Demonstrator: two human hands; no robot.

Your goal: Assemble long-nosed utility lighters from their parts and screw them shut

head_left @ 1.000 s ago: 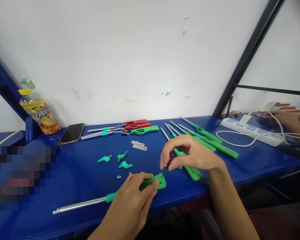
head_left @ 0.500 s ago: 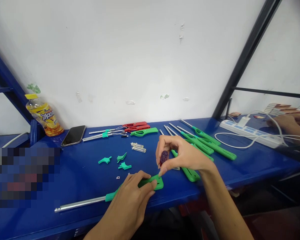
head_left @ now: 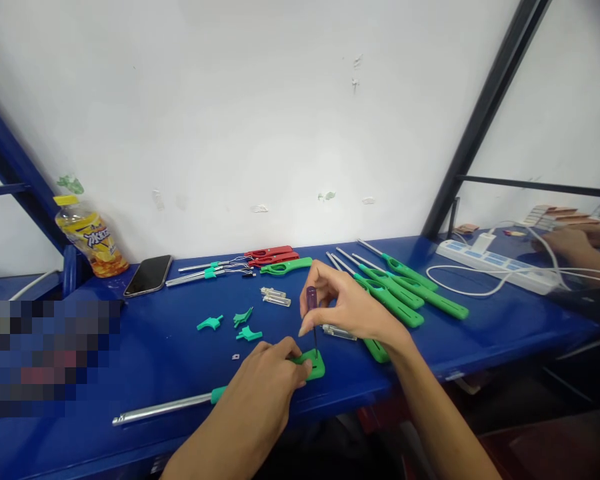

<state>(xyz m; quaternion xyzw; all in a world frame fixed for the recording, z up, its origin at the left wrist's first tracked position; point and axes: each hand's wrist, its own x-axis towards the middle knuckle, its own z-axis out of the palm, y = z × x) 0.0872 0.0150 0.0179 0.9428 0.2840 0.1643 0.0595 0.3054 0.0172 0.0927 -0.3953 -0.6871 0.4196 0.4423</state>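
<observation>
On the blue table's front part lies a green long-nosed gas lighter (head_left: pixel 319 365), its metal tube pointing left. My left hand (head_left: pixel 265 380) is closed over its handle and hides the middle of it. My right hand (head_left: pixel 347 307) grips a screwdriver (head_left: pixel 311 299) with a dark purple handle. The screwdriver stands nearly upright, its tip at the end of the lighter's handle. Left of my hands lie several teal triggers (head_left: pixel 250 333) and a tiny light piece (head_left: pixel 235 357). Clear fuel tanks (head_left: pixel 276 297) lie behind, and another clear tank (head_left: pixel 340 332) is partly under my right hand.
Several green lighters (head_left: pixel 400 300) lie at right, beside a white power strip (head_left: pixel 495 267) with cables. Red handle shells (head_left: pixel 273 257) and metal tubes lie by the wall. A phone (head_left: pixel 149 275) and a drink bottle (head_left: pixel 93 237) stand at left. Another person's hand (head_left: pixel 570 240) shows far right.
My right hand has moved left and turned the screwdriver more upright, so its shaft now shows down to the lighter's handle. My left hand stays on the lighter. The view has shifted slightly.
</observation>
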